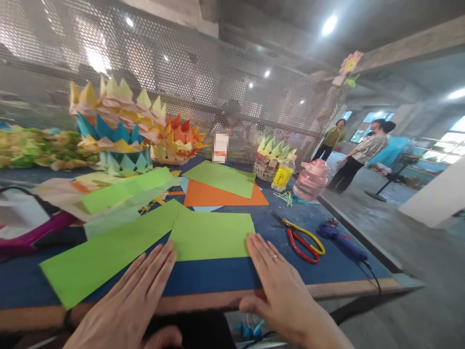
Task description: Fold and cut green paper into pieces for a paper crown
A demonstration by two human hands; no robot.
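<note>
Bristling paper-filled basket [262, 170] behind green sheet [212, 236]

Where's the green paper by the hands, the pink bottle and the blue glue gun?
green paper [212, 236], head view, sheet's middle
pink bottle [310, 180], head view, its body
blue glue gun [341, 241], head view, its barrel

Blue table [218, 276], wooden near edge. Near: green sheet [212, 236], long green sheet [105, 257] to its left. Right: red-and-yellow-handled tools [304, 241], blue glue gun [341, 238]. Middle: orange sheet [218, 196]. Far: pink bottle [310, 179], paper crowns [116, 126].

Pliers [308, 234], blue glue gun [341, 241] perhaps, pink jug [310, 182].
</note>
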